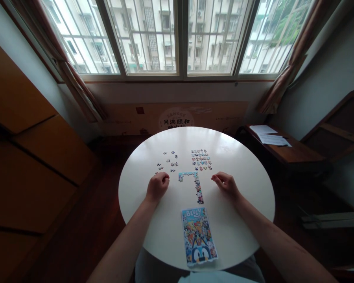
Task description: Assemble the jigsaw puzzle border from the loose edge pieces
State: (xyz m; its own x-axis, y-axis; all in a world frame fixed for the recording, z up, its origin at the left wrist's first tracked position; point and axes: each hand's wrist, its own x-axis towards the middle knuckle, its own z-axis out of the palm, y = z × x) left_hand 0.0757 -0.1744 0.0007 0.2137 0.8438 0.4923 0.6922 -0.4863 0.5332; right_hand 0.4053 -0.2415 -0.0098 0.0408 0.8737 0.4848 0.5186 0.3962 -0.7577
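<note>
Head: puzzle [198, 188] (part-joined) between grips [157, 185] [226, 184]

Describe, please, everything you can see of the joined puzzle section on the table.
The joined puzzle section is thin, multicoloured and cardboard-looking: a top row, a short left leg and a longer right leg. It lies flat on the white table, between the left hand and right hand, touched by neither.

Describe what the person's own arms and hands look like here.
The left hand and right hand are ungloved. Both forearms are bare, with no sleeve in view, and no watch, bracelet or ring can be made out.
</note>
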